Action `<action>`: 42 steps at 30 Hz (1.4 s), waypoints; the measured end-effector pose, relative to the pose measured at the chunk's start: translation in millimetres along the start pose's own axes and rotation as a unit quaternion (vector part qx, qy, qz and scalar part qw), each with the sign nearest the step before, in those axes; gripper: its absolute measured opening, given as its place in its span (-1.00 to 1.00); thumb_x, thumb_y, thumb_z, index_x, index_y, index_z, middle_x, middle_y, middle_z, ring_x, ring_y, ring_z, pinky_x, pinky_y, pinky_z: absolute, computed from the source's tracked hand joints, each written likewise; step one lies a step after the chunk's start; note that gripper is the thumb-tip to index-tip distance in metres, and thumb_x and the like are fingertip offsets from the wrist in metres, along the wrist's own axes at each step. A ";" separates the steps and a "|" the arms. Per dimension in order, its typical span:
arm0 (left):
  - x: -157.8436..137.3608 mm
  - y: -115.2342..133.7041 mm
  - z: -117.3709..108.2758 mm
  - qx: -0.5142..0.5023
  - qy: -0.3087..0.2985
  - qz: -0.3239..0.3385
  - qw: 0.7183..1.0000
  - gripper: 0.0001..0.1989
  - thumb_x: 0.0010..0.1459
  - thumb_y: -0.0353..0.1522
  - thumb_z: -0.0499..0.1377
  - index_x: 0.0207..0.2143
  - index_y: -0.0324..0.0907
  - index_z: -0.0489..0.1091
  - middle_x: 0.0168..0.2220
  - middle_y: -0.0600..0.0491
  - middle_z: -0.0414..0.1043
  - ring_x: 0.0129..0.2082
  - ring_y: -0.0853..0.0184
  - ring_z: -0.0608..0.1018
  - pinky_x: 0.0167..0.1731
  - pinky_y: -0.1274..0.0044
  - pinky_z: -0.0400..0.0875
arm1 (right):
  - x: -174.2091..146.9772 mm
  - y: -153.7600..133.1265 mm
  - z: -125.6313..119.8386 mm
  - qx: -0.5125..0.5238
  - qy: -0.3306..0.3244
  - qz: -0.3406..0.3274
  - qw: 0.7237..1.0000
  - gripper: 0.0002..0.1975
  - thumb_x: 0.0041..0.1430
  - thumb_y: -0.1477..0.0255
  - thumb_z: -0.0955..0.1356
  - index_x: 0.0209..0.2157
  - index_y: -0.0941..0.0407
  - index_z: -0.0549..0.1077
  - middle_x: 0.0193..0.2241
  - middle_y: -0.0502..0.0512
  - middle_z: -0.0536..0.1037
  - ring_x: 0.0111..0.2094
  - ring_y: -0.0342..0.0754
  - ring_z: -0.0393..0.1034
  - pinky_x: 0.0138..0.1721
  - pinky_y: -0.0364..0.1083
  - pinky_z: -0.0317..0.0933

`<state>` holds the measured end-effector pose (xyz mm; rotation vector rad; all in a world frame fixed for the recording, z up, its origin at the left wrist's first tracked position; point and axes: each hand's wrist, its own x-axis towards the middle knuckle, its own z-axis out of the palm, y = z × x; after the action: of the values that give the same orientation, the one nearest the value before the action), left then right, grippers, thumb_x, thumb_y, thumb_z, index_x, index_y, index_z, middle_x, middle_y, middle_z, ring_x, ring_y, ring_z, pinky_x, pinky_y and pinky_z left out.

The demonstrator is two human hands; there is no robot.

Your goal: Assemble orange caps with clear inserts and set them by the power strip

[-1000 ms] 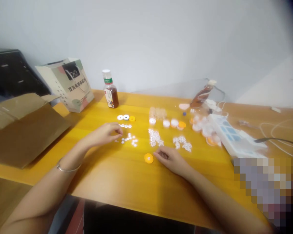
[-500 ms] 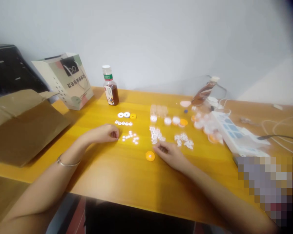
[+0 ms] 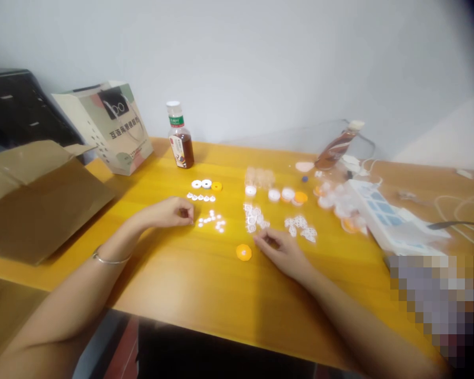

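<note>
My left hand point(image 3: 173, 212) rests on the table with its fingers closed in a pinch. At its fingertips a tiny pale speck shows, too small to name. Just right of it lie several small white dots point(image 3: 211, 219), glossy in the light. My right hand point(image 3: 281, 249) is closed too, thumb and forefinger together; whatever they hold, if anything, is hidden. Its fingertips are at the lower edge of a group of white patterned pieces point(image 3: 254, 217). An orange scalloped disc point(image 3: 244, 252) with a pale centre lies left of those fingertips. More white patterned pieces point(image 3: 300, 228) lie beyond the right hand.
Behind the hands are white and yellow rings point(image 3: 206, 184), a row of small white pieces point(image 3: 200, 198) and round caps point(image 3: 274, 195). A bottle point(image 3: 180, 142), paper bag point(image 3: 118, 129) and cardboard box point(image 3: 43, 205) stand left. A tilted bottle point(image 3: 337, 147) and white-and-blue tray point(image 3: 379, 202) are right.
My right hand has shifted slightly right, a little farther from the orange disc. My left hand stays in the same pinch. The view has moved slightly.
</note>
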<state>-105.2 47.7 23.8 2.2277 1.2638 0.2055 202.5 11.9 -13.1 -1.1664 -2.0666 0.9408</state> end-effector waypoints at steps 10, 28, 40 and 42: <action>-0.5 -2.1 -2.8 -0.012 0.007 -0.033 0.999 -0.90 -0.04 -0.39 0.14 -0.43 -0.23 0.40 -0.45 0.09 0.46 -0.47 0.44 0.46 -0.42 0.62 0.31 | -2.7 -1.7 1.4 -0.005 -0.005 0.000 1.000 -0.74 0.13 0.30 0.23 -0.57 0.12 0.31 -0.62 -0.03 0.33 -0.57 -0.18 0.17 -0.55 -0.19 0.08; 12.5 90.2 84.1 -0.330 0.086 0.064 0.938 -0.83 0.11 -0.28 0.11 -0.40 -0.22 0.37 -0.42 0.04 0.45 -0.43 0.45 0.47 -0.42 0.59 0.37 | -16.4 -27.3 10.9 0.283 -0.022 0.113 0.952 -0.83 -0.03 0.29 0.37 -0.46 0.11 0.41 -0.50 -0.01 0.47 -0.42 -0.15 0.36 -0.32 -0.12 0.27; 9.9 86.4 88.5 -0.113 0.235 0.217 0.941 -0.84 0.09 -0.39 0.13 -0.23 -0.19 0.39 -0.30 -0.03 0.44 -0.30 0.37 0.44 -0.29 0.49 0.36 | -12.3 -23.9 7.3 0.303 -0.043 0.164 0.938 -0.80 -0.05 0.28 0.38 -0.50 0.13 0.41 -0.57 -0.04 0.42 -0.54 -0.22 0.26 -0.43 -0.18 0.20; 10.1 84.8 89.0 -0.080 0.240 0.235 0.939 -0.83 0.10 -0.42 0.13 -0.22 -0.18 0.38 -0.30 -0.01 0.44 -0.31 0.38 0.44 -0.30 0.50 0.35 | -11.7 -22.5 6.6 0.308 -0.045 0.167 0.936 -0.82 -0.05 0.30 0.38 -0.50 0.13 0.41 -0.58 -0.06 0.41 -0.55 -0.23 0.25 -0.44 -0.19 0.19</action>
<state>-1.7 -12.8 -5.5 2.3772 0.8643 1.0487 192.1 -8.7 -0.5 -1.1425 -1.4676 1.6803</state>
